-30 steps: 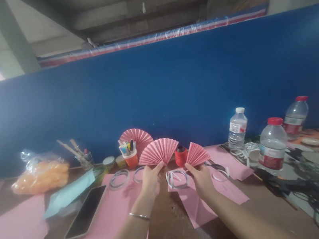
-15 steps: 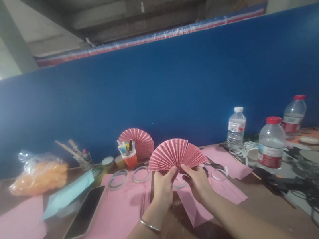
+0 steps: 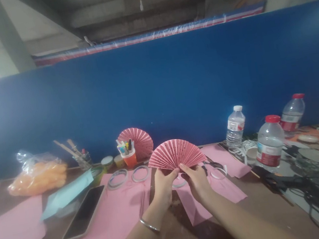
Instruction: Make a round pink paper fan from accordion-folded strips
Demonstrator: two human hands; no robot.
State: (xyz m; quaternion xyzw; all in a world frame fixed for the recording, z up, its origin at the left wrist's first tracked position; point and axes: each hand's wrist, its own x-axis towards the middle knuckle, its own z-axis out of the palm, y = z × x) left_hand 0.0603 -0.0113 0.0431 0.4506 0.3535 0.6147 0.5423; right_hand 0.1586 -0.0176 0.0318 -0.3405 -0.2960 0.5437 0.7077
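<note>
A pleated pink paper fan (image 3: 176, 152) with small dark specks is spread in a half circle above the table, held at its lower edge. My left hand (image 3: 164, 183) grips it from the left, thumb near the fold centre. From the other side, my right hand (image 3: 195, 178) closes on it with the thumb beside the left one. Both sets of fingers are partly hidden behind the paper. Beneath the hands lie pink paper (image 3: 196, 206) and a roll of tape (image 3: 178, 181). Black-handled scissors (image 3: 213, 164) rest just right of the fan.
Behind stands another pink fan (image 3: 141, 140) beside a cup of pens (image 3: 129, 156). Tape rolls (image 3: 140, 174) and a phone (image 3: 84, 214) lie left. Bottles (image 3: 270, 144) and clutter occupy the right. An orange-filled plastic bag (image 3: 38, 177) sits far left; a blue wall (image 3: 154, 88) rises behind.
The gap between pleats on the fan's right side has closed, so the half circle now looks continuous. Both hands stay in nearly the same place.
</note>
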